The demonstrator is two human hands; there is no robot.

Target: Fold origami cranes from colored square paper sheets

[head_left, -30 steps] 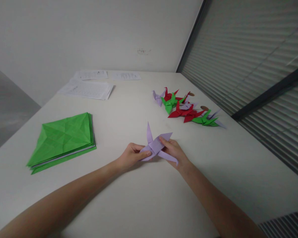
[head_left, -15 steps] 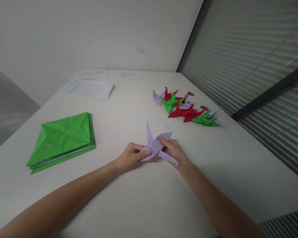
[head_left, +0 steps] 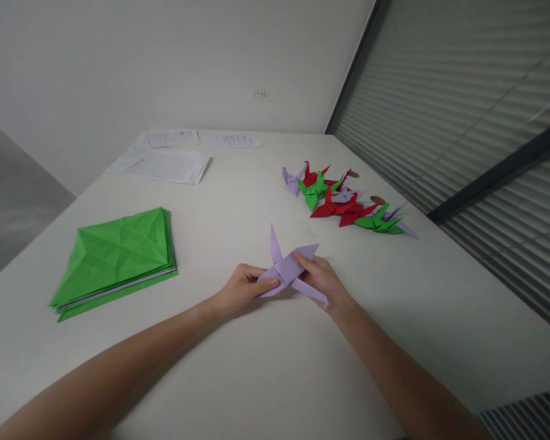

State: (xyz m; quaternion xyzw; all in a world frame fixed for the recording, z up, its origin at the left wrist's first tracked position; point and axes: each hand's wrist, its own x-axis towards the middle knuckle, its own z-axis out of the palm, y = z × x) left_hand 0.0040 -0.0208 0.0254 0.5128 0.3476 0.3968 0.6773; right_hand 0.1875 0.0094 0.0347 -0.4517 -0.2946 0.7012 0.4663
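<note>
Right hand (head_left: 324,280) over white table (head_left: 256,379), blinds (head_left: 440,104) alongside.

Printed sheets (head_left: 165,166) at back left on the white table (head_left: 229,214), slatted blinds (head_left: 440,91) at right, pale wall (head_left: 165,61) behind.

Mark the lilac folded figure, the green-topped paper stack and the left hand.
Lilac folded figure (head_left: 288,269): head view, flat central panel.
Green-topped paper stack (head_left: 121,249): head view, middle of its top sheet.
Left hand (head_left: 241,289): head view, middle, behind the thumb.

Looks dim and greyish, darkening toward the corners. Shows soft shadow beneath the left forearm (head_left: 132,360). Stretches at the edges; blurs the printed papers (head_left: 167,166).
</note>
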